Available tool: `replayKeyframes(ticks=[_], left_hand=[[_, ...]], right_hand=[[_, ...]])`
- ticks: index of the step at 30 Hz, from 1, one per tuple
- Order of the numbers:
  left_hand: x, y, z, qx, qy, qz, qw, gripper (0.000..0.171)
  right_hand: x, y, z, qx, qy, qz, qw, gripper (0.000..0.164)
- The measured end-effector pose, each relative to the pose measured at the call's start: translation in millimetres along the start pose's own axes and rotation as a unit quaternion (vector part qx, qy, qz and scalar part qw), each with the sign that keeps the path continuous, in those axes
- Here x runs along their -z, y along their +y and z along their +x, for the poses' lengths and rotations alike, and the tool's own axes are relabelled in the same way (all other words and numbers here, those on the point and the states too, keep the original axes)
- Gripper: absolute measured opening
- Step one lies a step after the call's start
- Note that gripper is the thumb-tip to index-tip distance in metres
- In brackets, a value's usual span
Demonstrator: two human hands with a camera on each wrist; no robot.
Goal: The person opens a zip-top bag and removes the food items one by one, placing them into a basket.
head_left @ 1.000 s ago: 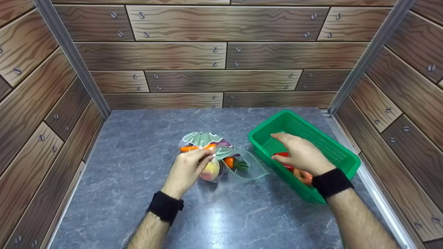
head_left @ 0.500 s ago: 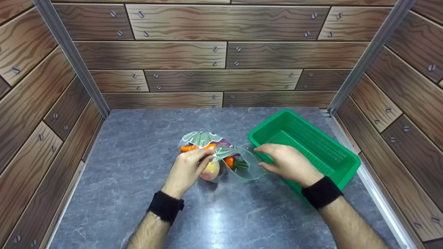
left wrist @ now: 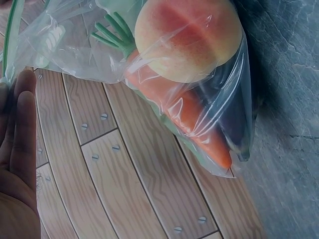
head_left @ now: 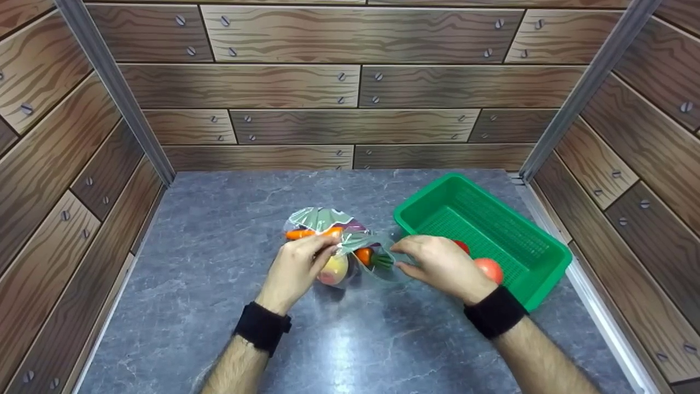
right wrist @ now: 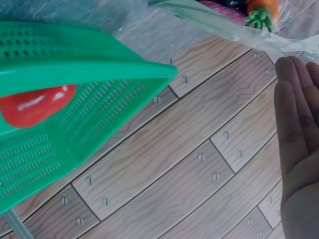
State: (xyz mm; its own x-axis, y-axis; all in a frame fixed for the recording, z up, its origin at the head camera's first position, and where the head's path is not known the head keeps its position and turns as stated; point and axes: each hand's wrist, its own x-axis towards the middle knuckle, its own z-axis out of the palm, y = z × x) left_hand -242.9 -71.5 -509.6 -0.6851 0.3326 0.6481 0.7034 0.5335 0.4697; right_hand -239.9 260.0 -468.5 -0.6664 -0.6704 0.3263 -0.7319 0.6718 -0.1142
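A clear plastic bag (head_left: 315, 218) lies mid-table, its mouth toward the right. Inside show a carrot (left wrist: 184, 114) with green stalks, a peach (left wrist: 189, 35) and a dark, long item (left wrist: 227, 114). A purple item (right wrist: 224, 10) shows through the film in the right wrist view. My left hand (head_left: 295, 268) pinches the bag's rim between thumb and fingers. My right hand (head_left: 444, 265) is at the opposite side of the mouth, thumb and fingers apart; whether they touch the film I cannot tell.
A green perforated basket (head_left: 492, 219) stands at the right, just behind my right hand. In it are a round red item (head_left: 489, 269) and a glossy red item (right wrist: 40, 105), partly hidden. Printed plank walls (head_left: 295, 86) enclose the grey table (head_left: 191, 306).
My right hand has moved left from above the basket to the bag's mouth. The red items in the basket are uncovered again. My left hand has stayed in place.
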Motion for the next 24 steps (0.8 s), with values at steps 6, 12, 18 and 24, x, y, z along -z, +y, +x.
replayKeyframes(ticks=[6, 12, 18, 24], left_hand=[[-1.8, 0.0, -0.3, -0.003, -0.001, 0.0, 1.0, 0.016], [-3.6, -0.2, -0.4, -0.005, 0.005, 0.002, 1.0, 0.015], [-4.0, -0.4, -1.0, -0.006, 0.005, 0.002, 1.0, 0.015], [-4.8, 0.1, -1.3, -0.008, 0.006, 0.0, 1.0, 0.014]], right_hand=[[-9, -4, 3, -0.017, -0.03, 0.007, 0.999, 0.032], [-28, -4, 6, -0.03, -0.061, 0.011, 0.998, 0.037], [-46, -3, 10, -0.055, -0.083, 0.012, 0.995, 0.04], [-59, -1, 12, -0.059, -0.085, -0.015, 0.995, 0.04]])
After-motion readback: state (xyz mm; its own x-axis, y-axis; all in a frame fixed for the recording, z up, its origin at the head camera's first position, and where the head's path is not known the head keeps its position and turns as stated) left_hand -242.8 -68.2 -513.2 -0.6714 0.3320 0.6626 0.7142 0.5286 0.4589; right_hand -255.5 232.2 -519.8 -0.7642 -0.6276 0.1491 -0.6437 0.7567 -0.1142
